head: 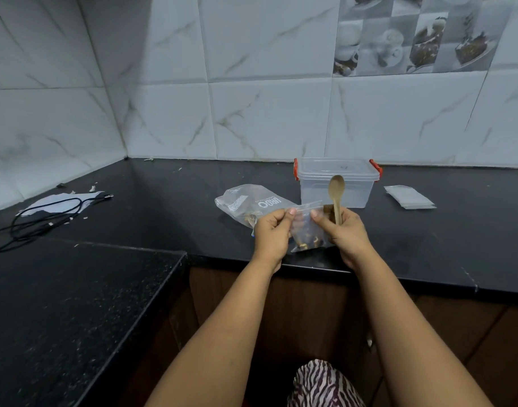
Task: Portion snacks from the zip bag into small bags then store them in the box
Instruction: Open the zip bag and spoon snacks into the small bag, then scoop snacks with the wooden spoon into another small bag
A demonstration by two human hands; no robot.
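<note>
Both hands are up in front of the person, close together, pinching the top strip of a small bag between them. The left hand grips one end of the strip with thumb and fingers. The right hand grips the other end while also keeping a wooden spoon tucked upright in its fist, bowl pointing up. My guess is the spoon is parked there so it need not be put down between scoops. The small bag hangs from the two pinches with a dark clump of snacks at its bottom, and the hold looks like pressing the seal shut, though I cannot tell whether the strip is closed yet.

Just beyond the left hand, the zip bag lies on its side on the black counter, a few snacks showing inside. Beyond the right hand stands the box, clear plastic with red clips, and its lid looks to be on, so it would have to come off before anything goes in. Further off past the right hand lies a flat stack of empty bags. Well away past the left hand, a black cable sprawls over some paper, clear of the work
</note>
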